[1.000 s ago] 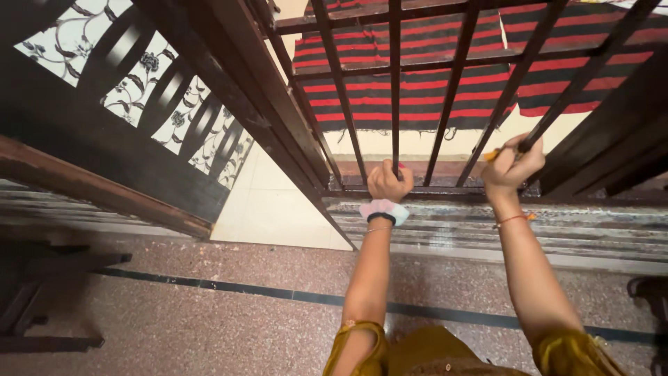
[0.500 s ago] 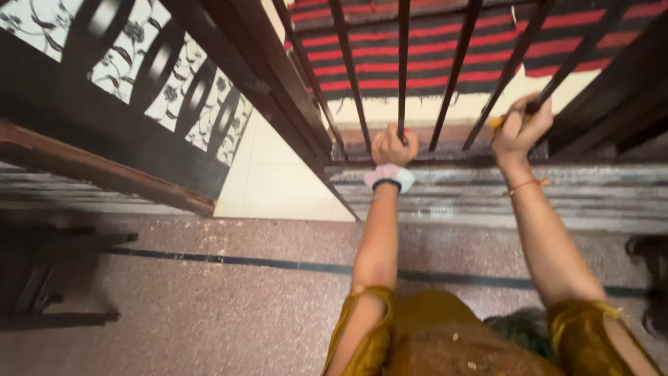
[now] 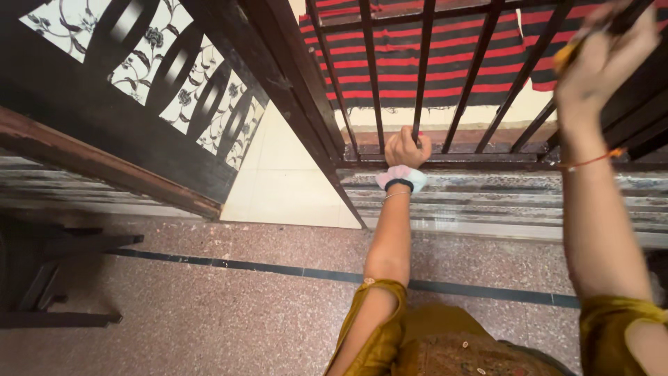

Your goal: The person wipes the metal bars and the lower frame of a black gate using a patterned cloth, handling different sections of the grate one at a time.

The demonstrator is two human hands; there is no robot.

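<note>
Two hands on grille [image 3: 452, 76]: your left hand [image 3: 406, 147] wrapped tight round bar [image 3: 419, 69] near bottom rail; your right hand [image 3: 604, 52] closed on yellow thing [image 3: 567, 54] against bar top right. Judged best: brace left, rub along bar. Yellow thing mostly hidden, blurred; kind unclear.

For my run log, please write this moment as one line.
left hand: grips grille bar | right hand: raised on another bar, holds small yellow thing | behind: striped cloth
</note>
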